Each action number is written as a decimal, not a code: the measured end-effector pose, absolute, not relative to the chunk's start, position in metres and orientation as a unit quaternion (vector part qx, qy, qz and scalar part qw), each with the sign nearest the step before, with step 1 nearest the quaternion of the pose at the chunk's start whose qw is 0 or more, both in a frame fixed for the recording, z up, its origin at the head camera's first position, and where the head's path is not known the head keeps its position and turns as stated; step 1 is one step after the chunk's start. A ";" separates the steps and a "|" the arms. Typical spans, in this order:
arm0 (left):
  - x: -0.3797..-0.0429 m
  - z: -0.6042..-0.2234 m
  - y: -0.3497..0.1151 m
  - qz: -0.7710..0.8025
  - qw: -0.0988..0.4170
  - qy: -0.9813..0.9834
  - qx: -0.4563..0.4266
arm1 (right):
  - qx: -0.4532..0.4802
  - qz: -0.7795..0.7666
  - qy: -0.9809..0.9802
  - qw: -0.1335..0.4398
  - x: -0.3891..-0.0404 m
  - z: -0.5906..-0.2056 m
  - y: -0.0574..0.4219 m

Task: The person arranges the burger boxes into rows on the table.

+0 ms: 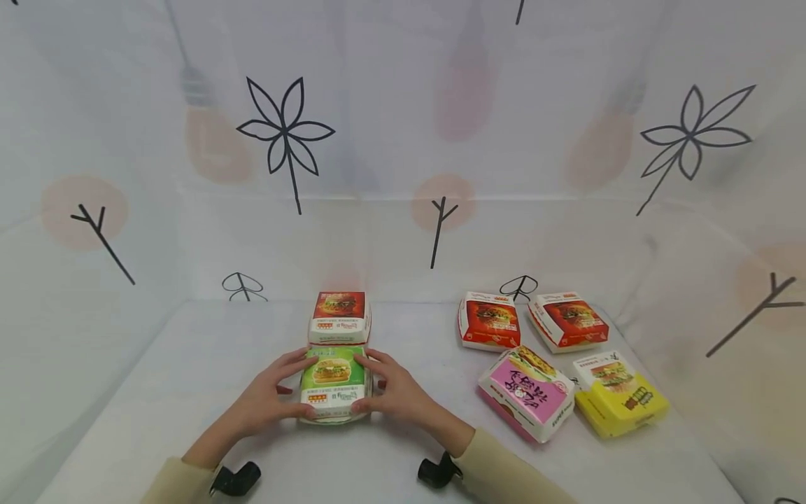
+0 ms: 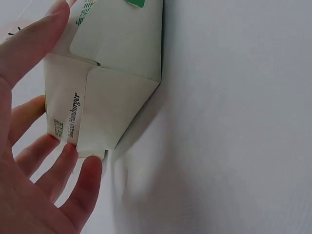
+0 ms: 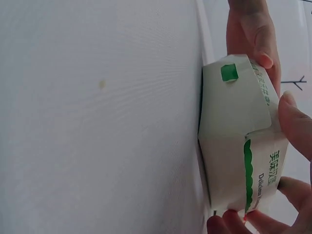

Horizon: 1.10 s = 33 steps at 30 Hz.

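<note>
Gripping the left flank, the left hand (image 1: 261, 402) bends fingers and thumb about the green burger box (image 1: 331, 378), thumb at the near corner. The box sits directly between both hands on the white surface (image 1: 334, 465), long axis judged to run away from the person; neither hand is nearer. Straight beyond the grip stands a single red box (image 1: 340, 315), judged the governing alignment; contact cannot be confirmed. The right hand (image 1: 399, 395) mirrors the hold. Well right of the grip lie two further red boxes (image 1: 490, 322), a pink box (image 1: 525, 395) and a yellow box (image 1: 623, 395).
</note>
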<state>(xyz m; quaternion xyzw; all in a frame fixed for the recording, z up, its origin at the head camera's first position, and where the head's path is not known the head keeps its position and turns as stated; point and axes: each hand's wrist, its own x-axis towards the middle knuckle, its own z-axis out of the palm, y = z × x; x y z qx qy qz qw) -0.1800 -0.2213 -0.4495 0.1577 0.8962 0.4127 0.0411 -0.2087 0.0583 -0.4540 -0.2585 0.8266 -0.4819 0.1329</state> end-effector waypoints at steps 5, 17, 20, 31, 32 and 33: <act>-0.183 -0.450 -0.224 0.417 0.044 0.892 0.167 | -0.254 -0.474 0.834 0.126 -0.209 -0.457 0.056; -0.190 -0.455 -0.229 0.419 0.052 0.891 0.168 | -0.244 -0.475 0.837 0.117 -0.208 -0.458 0.052; -0.191 -0.454 -0.229 0.422 0.050 0.889 0.169 | -0.249 -0.481 0.833 0.112 -0.209 -0.457 0.053; -0.193 -0.451 -0.229 0.427 0.057 0.887 0.164 | -0.251 -0.493 0.826 0.114 -0.213 -0.457 0.051; -0.194 -0.451 -0.229 0.427 0.058 0.887 0.164 | -0.251 -0.492 0.826 0.115 -0.213 -0.457 0.051; -0.194 -0.451 -0.229 0.428 0.059 0.887 0.164 | -0.251 -0.490 0.827 0.114 -0.213 -0.456 0.051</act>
